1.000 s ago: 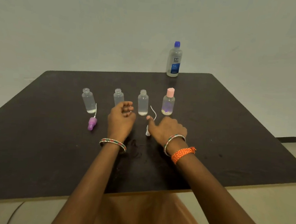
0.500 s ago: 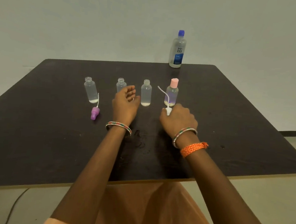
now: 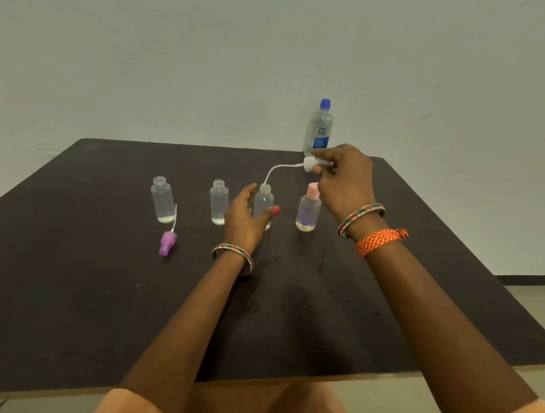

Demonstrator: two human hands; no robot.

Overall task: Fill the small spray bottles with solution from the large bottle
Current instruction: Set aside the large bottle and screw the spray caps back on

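The right hand (image 3: pixel 344 179) has lifted the white sprayer (image 3: pixel 312 164) off the counter (image 3: pixel 65 288) and now holds it pinched in its grip, up at centre right of the frame, just in front of the large bottle (image 3: pixel 319 129). Half a second ago that hand sat low on the counter beside the pink-capped bottle (image 3: pixel 308 209) with the sprayer under its fingers; a second ago it was only reaching for it. The sprayer's thin tube (image 3: pixel 275 171) curves down and left, its tip at the mouth of the third bottle (image 3: pixel 263 202), though whether it has entered cannot be told.

The left hand (image 3: pixel 245 214) has opened and come round the third bottle, fingers on one side and thumb on the other, near or touching but not plainly clasping; earlier it rested loosely curled between the second and third bottles.

This suggests capping is under way rather than pouring: the third bottle looks about to get its sprayer back.

The first bottle (image 3: pixel 162 200) and second bottle (image 3: pixel 218 201) stand uncapped at centre left, each showing only a little liquid at the bottom. The purple sprayer (image 3: pixel 167 243) lies where it did, in front of the first bottle. The large bottle stands capped at the counter's far edge, as before, so most of the filling seems yet to be done.
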